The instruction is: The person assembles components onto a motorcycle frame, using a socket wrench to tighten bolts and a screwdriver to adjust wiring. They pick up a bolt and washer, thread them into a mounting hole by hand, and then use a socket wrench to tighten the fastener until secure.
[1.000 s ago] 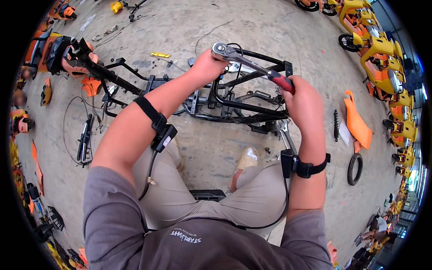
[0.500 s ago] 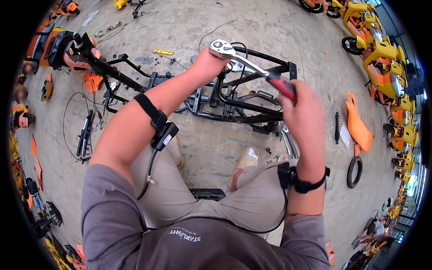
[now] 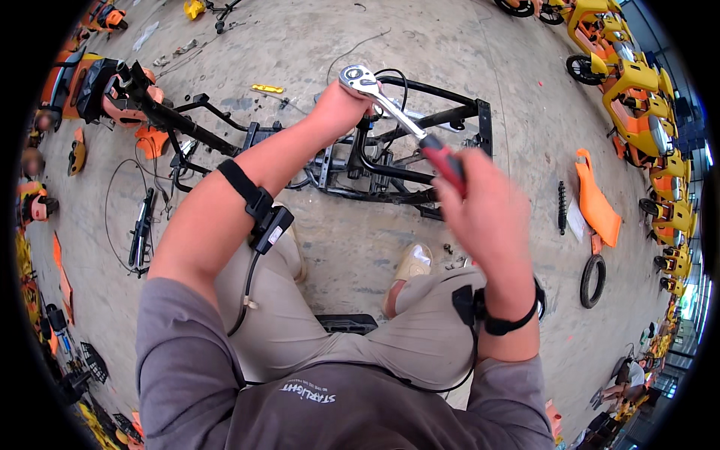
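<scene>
A ratchet wrench [image 3: 401, 112] with a chrome head and a red-and-black handle slants over the black vehicle frame [image 3: 420, 199]. My left hand [image 3: 341, 109] is closed at the underside of its round head; the fingers are mostly hidden, as is whatever the head sits on. On the handle's near end my right hand [image 3: 487, 206], slightly blurred, is wrapped with the fingers curled. The frame lies on the concrete floor in front of my feet, with tubes running to both sides.
Left of the frame lie a black shock absorber [image 3: 140, 229] and loose cables. To the right are an orange panel [image 3: 596, 202], a black spring [image 3: 562, 208] and a tire [image 3: 592, 281]. Yellow scooters [image 3: 637, 105] line the right side. A yellow tool [image 3: 268, 88] lies beyond the frame.
My right hand has swung the wrench handle left and toward me. The wrench head and my left hand have shifted slightly left.
</scene>
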`<action>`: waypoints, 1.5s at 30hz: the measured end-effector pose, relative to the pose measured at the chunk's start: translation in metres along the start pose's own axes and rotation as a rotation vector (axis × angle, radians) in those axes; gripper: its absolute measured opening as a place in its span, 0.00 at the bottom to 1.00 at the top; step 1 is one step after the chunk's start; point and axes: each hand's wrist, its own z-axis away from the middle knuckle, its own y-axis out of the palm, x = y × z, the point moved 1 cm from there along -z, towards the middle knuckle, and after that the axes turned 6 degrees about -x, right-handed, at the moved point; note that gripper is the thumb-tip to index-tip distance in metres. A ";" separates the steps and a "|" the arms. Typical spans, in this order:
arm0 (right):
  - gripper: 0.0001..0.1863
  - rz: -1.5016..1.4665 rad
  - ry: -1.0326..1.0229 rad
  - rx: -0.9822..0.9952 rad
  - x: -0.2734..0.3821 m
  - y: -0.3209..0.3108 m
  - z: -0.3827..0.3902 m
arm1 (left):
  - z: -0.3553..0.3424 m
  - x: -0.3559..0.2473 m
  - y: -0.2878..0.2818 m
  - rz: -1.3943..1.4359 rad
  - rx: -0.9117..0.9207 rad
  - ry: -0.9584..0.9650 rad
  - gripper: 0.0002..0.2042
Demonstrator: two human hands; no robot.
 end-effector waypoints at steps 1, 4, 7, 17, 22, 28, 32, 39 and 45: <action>0.13 0.005 0.030 -0.102 -0.017 0.001 -0.008 | -0.001 -0.002 0.002 0.003 0.000 0.005 0.12; 0.14 -0.046 0.062 -0.168 -0.061 0.010 -0.033 | -0.004 -0.005 0.007 -0.024 0.005 0.020 0.08; 0.14 -0.038 0.063 -0.012 -0.058 0.011 -0.036 | -0.007 0.003 0.003 -0.045 0.005 0.021 0.06; 0.15 -0.029 0.028 0.096 0.005 0.001 0.001 | -0.003 0.003 0.001 -0.147 -0.101 0.005 0.13; 0.16 -0.094 0.049 -0.131 -0.062 0.014 -0.037 | -0.008 0.001 0.006 -0.059 0.023 -0.007 0.07; 0.16 -0.073 -0.021 -0.101 -0.018 0.005 -0.016 | -0.010 0.014 -0.006 -0.056 -0.022 -0.014 0.09; 0.18 -0.007 -0.071 -0.010 0.025 0.007 0.014 | -0.008 0.010 0.006 -0.035 -0.075 0.108 0.18; 0.17 -0.056 -0.126 -0.191 -0.019 0.006 -0.015 | -0.013 0.019 0.001 -0.049 -0.055 0.010 0.18; 0.14 -0.053 -0.075 -0.043 -0.051 0.008 -0.037 | -0.012 0.011 0.006 -0.001 -0.037 0.027 0.09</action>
